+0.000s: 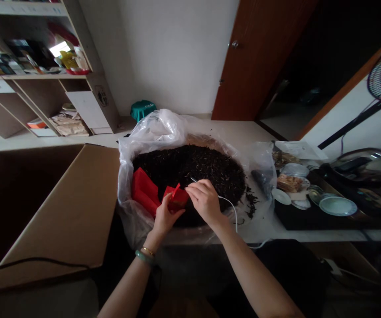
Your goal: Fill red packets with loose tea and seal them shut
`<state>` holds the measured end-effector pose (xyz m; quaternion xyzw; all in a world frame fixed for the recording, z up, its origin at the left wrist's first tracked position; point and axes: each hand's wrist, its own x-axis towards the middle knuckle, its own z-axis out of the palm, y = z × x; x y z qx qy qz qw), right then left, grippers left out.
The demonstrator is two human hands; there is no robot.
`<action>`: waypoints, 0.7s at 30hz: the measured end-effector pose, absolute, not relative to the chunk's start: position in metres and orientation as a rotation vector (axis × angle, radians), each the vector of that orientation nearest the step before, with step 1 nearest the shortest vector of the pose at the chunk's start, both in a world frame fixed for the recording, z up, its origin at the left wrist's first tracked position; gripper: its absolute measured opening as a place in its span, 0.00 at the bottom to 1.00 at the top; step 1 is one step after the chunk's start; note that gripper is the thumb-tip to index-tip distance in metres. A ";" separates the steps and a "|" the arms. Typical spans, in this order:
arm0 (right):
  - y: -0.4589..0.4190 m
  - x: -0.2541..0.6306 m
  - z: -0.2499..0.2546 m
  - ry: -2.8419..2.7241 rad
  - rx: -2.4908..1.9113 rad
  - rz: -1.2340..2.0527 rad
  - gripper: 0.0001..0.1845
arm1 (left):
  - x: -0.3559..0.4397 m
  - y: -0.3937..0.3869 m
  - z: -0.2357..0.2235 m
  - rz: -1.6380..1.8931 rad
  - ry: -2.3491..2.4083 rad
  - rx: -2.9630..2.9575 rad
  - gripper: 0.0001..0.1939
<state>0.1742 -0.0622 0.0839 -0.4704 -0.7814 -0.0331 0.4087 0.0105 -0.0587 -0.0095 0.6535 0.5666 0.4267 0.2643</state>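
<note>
Just behind the left hand (pixel 165 215), a thin gold-coloured bangle (pixel 148 251) circles the wrist; beside it, farther from the hand, sits a thicker, rounded green bangle (pixel 144 257), pale and milky. Behind the right hand (pixel 206 202), wrist and forearm are bare, as is the left forearm

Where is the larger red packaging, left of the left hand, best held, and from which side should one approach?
Probably pinch the larger red packaging by its upper edge, coming from above: it looks thin and creased, that edge lies away from the left hand, and translucent plastic stands along its left side.
</note>
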 end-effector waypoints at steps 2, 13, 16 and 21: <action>-0.060 0.179 0.086 -1.966 -1.149 -0.118 0.12 | 0.009 -0.057 -0.010 1.102 1.451 1.695 0.26; -0.058 0.178 0.081 -1.991 -1.214 0.044 0.09 | 0.007 -0.054 -0.002 1.063 1.397 1.637 0.10; -0.057 0.184 0.078 -1.999 -1.219 0.100 0.09 | 0.007 -0.053 -0.004 1.085 1.491 1.723 0.07; -0.057 0.190 0.079 -1.993 -1.237 0.119 0.07 | 0.007 -0.052 -0.008 1.033 1.477 1.763 0.07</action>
